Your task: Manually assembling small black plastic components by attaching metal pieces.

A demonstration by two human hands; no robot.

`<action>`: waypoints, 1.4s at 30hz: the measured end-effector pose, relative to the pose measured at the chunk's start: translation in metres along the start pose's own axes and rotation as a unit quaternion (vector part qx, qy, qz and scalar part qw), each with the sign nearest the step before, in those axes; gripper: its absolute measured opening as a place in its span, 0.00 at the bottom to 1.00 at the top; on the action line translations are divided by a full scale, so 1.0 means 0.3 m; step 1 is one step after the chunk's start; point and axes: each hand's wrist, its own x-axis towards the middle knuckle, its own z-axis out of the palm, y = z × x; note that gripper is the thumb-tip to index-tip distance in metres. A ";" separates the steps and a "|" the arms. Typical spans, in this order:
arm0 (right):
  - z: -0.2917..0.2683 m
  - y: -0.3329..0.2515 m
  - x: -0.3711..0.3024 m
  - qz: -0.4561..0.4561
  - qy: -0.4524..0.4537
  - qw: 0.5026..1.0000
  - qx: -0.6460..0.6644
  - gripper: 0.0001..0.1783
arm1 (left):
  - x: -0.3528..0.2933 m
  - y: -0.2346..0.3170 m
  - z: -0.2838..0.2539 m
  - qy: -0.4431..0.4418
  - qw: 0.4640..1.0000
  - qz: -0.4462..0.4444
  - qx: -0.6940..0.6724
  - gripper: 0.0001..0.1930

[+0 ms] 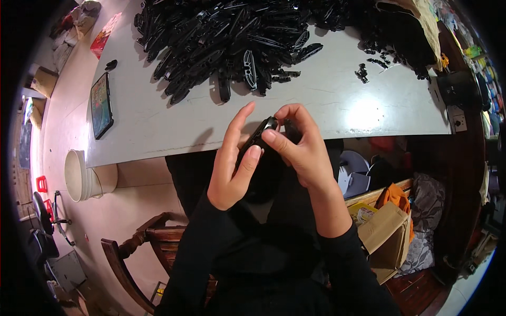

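Observation:
Just over the table's front edge, both my hands are on a long black plastic part (256, 138), which is tilted. My left hand (232, 163) steadies its lower left side, with the thumb against it and the index finger stretched upward. At its upper end, the thumb and index finger of my right hand (303, 145) pinch close together; whether a smaller piece sits between them I cannot make out. Beyond my hands lies a large heap of similar long black plastic parts (226, 42), with one ribbed part (250, 70) at its near edge.
On the white table (158, 126), a phone (101, 105) lies at the left beside a small black piece (110, 65). Small black clips (361, 73) and an open sack (421, 21) are at the right. Below are a white bucket (79, 176), a wooden chair (126, 263) and a cardboard box (387, 231).

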 end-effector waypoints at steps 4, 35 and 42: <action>0.002 0.003 -0.007 0.040 -0.037 0.997 0.055 0.12 | 0.004 0.003 0.007 -0.019 0.999 -0.007 -0.043 0.27; -0.057 -0.039 0.285 -0.115 0.056 0.793 -0.596 0.11 | 0.176 -0.046 -0.162 0.220 0.769 0.041 0.599 0.14; -0.121 -0.043 0.248 -0.128 0.017 0.806 -0.577 0.10 | 0.118 -0.055 -0.119 0.181 0.909 0.061 0.370 0.13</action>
